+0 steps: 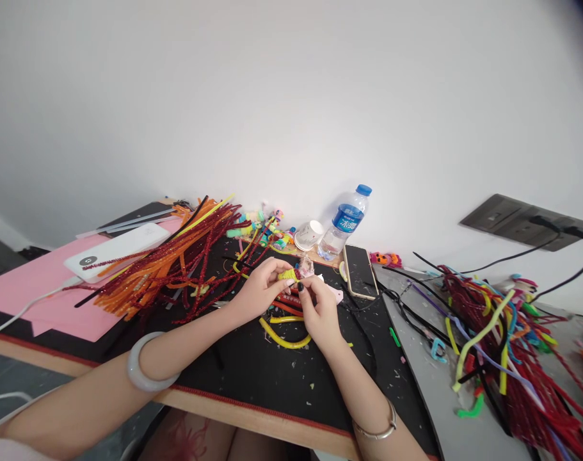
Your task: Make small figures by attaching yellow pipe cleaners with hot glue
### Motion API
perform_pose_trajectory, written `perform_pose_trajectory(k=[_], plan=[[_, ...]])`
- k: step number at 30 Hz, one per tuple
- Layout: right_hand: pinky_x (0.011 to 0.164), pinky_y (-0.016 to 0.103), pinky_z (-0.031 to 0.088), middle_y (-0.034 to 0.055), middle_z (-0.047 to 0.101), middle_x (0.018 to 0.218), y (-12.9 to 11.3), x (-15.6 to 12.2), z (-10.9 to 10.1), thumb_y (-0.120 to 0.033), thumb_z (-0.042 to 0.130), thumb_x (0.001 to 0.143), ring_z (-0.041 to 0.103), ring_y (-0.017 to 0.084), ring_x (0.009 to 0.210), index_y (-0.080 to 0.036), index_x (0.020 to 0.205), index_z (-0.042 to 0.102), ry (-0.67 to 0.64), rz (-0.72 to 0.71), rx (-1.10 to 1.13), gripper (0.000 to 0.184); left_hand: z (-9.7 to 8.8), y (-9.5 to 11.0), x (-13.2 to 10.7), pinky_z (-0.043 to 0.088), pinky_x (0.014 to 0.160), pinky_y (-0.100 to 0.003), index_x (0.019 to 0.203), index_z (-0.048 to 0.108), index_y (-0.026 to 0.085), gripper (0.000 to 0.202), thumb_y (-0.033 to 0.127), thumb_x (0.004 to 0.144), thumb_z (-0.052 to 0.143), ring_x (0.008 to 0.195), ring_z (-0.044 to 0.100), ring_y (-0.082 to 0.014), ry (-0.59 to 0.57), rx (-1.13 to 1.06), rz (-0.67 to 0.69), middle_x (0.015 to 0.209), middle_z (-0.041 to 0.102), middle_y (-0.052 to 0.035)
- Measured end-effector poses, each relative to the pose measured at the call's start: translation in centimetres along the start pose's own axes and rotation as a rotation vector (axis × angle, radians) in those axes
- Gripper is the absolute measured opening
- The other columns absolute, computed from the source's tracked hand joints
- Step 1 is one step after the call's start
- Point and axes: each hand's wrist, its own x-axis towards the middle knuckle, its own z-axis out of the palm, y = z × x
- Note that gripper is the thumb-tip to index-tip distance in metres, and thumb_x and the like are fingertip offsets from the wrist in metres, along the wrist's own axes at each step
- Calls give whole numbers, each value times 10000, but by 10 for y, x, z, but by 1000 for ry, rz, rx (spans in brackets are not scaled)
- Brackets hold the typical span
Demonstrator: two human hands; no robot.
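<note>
My left hand (pixel 260 288) and my right hand (pixel 320 310) meet over a black mat (pixel 272 378). Between their fingertips is a small yellow coiled pipe-cleaner piece (pixel 289 276). The left fingers pinch one end of it and the right fingers pinch the other. Just below the hands a curved yellow pipe cleaner (pixel 284 338) lies on the mat. A pale bangle (pixel 144 365) circles my left wrist and a thin silver bracelet (pixel 380 429) my right.
A pile of red and orange pipe cleaners (pixel 176 262) lies to the left, near a white power bank (pixel 116 251) on pink paper (pixel 36 288). Behind stand a water bottle (pixel 345 221), a paper cup (pixel 309 234) and a phone (pixel 359 271). More pipe cleaners (pixel 502 346) cover the grey board on the right.
</note>
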Motion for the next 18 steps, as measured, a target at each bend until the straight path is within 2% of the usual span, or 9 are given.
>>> perform_pose_trajectory(k=[12,18], plan=[[585,251,347,2,509,684,1,-1,4,-229,427,863,462,134,631,-177,731,506,12,119,153,163,-1,1,-1,477,688,-268,938,520,183,149,222,794,512,765,534,-129,-5,343,137,872,457,-15],[584,246,350,-3,495,691,5,-1,6,-283,446,862,446,126,623,-177,723,495,2,194,269,182,-3,2,-2,465,680,-254,945,520,185,151,192,795,498,771,520,-127,-13,421,185,873,447,-16]])
